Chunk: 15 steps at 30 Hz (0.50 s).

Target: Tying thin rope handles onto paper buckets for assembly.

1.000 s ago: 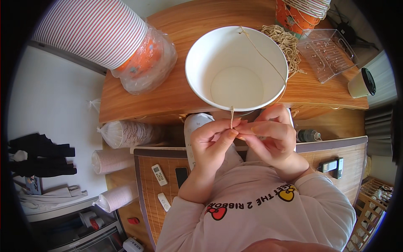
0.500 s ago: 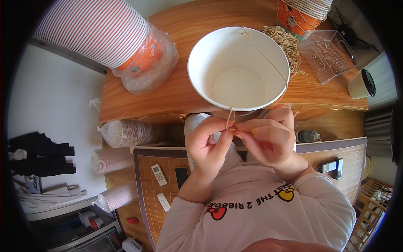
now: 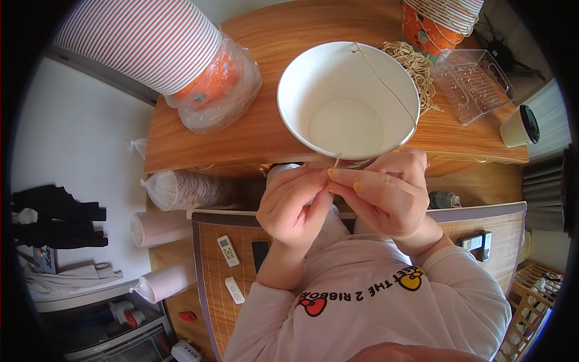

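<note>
A large white paper bucket (image 3: 348,130) stands at the table's near edge, its open mouth tipped toward me. A thin tan cord (image 3: 386,86) is fixed through the far rim, crosses the inside and passes over the right side. At the near rim a short piece of cord comes through and runs down to my fingers. My left hand (image 3: 294,202) pinches this cord between thumb and forefinger. Tip to tip with it, my right hand (image 3: 386,192) is also closed on the cord. The fingers hide the cord's end and any knot.
On the wooden table (image 3: 205,145), a tall stack of buckets (image 3: 145,45) in plastic lies left. Right are a cord bundle (image 3: 413,66), orange buckets (image 3: 428,33), a clear tray (image 3: 473,84) and a lidded cup (image 3: 520,127). Below lie a remote control (image 3: 228,251) and a phone (image 3: 260,254).
The cord loop standing up at the near rim has drawn down small between my fingers. My left hand has turned and closed more, and both hands' fingertips have come tightly together.
</note>
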Available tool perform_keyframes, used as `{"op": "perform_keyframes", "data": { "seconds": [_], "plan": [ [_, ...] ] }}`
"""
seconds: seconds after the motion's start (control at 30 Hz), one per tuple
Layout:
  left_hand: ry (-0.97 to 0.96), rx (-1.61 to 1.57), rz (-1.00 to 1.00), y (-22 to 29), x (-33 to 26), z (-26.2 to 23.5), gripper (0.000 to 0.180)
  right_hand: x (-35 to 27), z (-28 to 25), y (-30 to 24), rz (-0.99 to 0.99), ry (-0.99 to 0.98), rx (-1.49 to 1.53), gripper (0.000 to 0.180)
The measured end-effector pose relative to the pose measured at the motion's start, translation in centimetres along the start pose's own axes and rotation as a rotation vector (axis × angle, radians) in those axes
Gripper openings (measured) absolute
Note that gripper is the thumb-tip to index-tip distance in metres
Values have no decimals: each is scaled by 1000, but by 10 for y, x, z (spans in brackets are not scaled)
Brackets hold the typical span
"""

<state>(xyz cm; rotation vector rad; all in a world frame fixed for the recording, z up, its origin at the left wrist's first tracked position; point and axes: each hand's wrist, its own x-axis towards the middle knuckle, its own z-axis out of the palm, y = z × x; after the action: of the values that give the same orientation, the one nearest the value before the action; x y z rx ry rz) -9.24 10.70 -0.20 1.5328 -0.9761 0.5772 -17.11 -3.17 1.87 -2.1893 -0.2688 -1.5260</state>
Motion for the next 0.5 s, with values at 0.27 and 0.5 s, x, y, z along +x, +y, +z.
{"op": "perform_keyframes", "data": {
  "seconds": [0.27, 0.5],
  "plan": [
    [3, 71, 104, 2, 7, 0, 24, 5, 2, 3, -113, -27, -27, 37],
    [-20, -173, -136, 2, 8, -3, 20, 0, -6, 3, -86, -78, -19, 37]
  ]
}}
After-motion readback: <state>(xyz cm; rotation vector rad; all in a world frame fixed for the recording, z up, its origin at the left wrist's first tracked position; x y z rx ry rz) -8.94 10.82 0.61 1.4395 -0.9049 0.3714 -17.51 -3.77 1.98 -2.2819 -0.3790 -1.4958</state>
